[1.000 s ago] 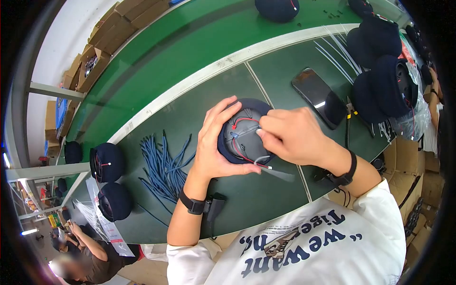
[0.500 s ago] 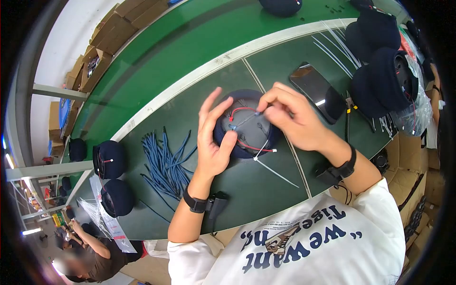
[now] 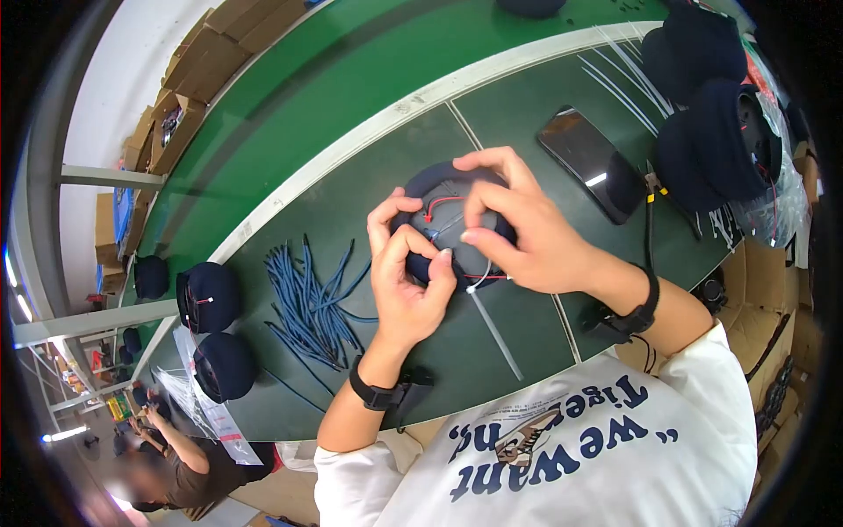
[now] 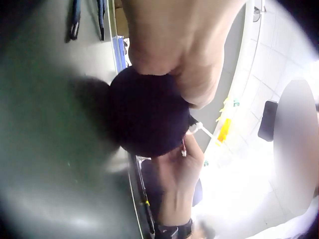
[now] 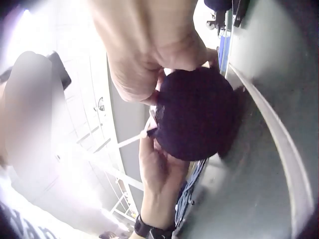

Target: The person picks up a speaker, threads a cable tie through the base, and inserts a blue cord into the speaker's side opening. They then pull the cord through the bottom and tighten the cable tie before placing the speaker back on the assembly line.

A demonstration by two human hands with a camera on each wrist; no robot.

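A round navy fabric-covered cup (image 3: 430, 180) with a grey plastic inside is between both hands over the green table. Red wires (image 3: 445, 199) run within it, and a thin blue cord (image 3: 450, 225) crosses its middle. My left hand (image 3: 409, 285) grips the near left rim, its fingers bent and the thumb over the edge. My right hand (image 3: 536, 230) is over the opposite side, thumb and a bent finger pinching at the cord, another finger at the far rim. A white cable tie (image 3: 496, 334) hangs from the near edge. Both wrist views show mostly the cup's dark outside (image 4: 147, 114).
Blue cords (image 3: 307, 303) lie heaped to the left, near two more navy cups (image 3: 211, 299). On the right are a phone (image 3: 593, 164), yellow-and-black cutters (image 3: 651, 184), loose cable ties (image 3: 625, 83) and stacked navy cups (image 3: 702, 158). Another person (image 3: 189, 461) sits at lower left.
My left hand has gone from spread fingers to bent ones at the rim. The right hand has shifted across the cup, first up and then back over it. The cable tie now hangs more steeply.
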